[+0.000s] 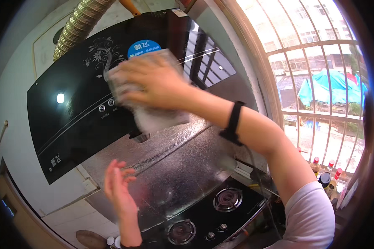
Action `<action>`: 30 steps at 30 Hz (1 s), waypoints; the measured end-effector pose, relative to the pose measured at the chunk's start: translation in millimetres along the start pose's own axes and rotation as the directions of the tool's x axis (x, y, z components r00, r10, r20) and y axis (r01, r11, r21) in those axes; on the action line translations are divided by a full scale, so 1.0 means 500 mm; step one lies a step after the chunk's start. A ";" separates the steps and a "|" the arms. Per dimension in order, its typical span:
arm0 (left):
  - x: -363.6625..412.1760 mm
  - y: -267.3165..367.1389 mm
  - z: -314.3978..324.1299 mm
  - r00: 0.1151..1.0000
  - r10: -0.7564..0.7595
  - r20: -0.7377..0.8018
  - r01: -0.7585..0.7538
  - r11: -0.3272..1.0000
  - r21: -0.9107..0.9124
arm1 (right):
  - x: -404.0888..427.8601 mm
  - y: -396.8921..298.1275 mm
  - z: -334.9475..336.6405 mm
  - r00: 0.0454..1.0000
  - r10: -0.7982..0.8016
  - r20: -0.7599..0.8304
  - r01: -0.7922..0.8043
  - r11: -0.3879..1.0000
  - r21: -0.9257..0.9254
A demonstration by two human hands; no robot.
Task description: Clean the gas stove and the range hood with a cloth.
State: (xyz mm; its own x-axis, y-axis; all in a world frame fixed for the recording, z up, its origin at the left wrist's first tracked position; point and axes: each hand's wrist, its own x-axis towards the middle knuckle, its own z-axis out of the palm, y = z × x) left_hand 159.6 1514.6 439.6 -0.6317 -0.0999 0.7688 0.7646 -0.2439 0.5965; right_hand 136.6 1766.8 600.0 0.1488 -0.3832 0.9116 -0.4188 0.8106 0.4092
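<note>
My right hand, blurred, presses a pale cloth against the glossy black glass front of a range hood. The cloth lies over the middle of the panel, just below a round blue sticker, and its lower part hangs past the hood's bottom edge. Round control buttons show to the left of the cloth. My left hand is raised below the hood, before the shiny wall covering, with fingers apart and nothing in it.
Below is a black gas hob with burners and knobs. A foil duct rises at the upper left. At the right are a barred window and several bottles. A dark cable hangs by the hob.
</note>
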 end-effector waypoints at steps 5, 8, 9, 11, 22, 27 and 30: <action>0.084 0.029 -0.005 1.000 0.002 0.025 -0.001 1.000 -0.028 | -0.161 0.191 -0.117 0.931 0.366 0.010 -0.336 0.865 -0.373; 0.121 0.042 0.025 1.000 -0.023 -0.011 0.022 0.995 -0.097 | -0.201 0.213 -0.142 0.930 0.366 0.041 -0.328 0.874 -0.357; 0.133 0.041 0.033 0.999 -0.010 -0.042 0.006 0.996 -0.092 | -0.204 0.219 -0.146 0.936 0.349 0.054 -0.312 0.889 -0.334; 0.136 0.033 0.040 0.996 0.003 -0.089 -0.011 0.996 -0.091 | -0.167 0.254 -0.137 0.949 0.306 0.077 -0.273 0.918 -0.289; 0.138 0.006 0.045 0.977 0.141 -0.161 -0.157 0.983 -0.093 | 0.184 0.566 -0.054 0.871 0.491 -0.011 -0.476 0.840 -0.261; 0.135 0.014 0.049 0.973 0.091 -0.211 -0.109 0.991 -0.075 | 0.259 0.492 0.021 0.914 0.393 -0.099 -0.397 0.821 -0.410; 0.133 0.017 0.037 0.989 0.050 -0.136 -0.060 0.996 -0.071 | 0.313 0.348 0.060 0.942 0.323 0.087 -0.283 0.907 -0.311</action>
State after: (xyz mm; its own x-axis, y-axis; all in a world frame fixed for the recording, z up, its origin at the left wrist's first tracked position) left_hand 126.5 1524.0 500.0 -0.6042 -0.2424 0.7590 0.7901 -0.3053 0.5315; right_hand 60.4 1834.5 812.6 -0.0728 -0.1373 0.9879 -0.1437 0.9816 0.1258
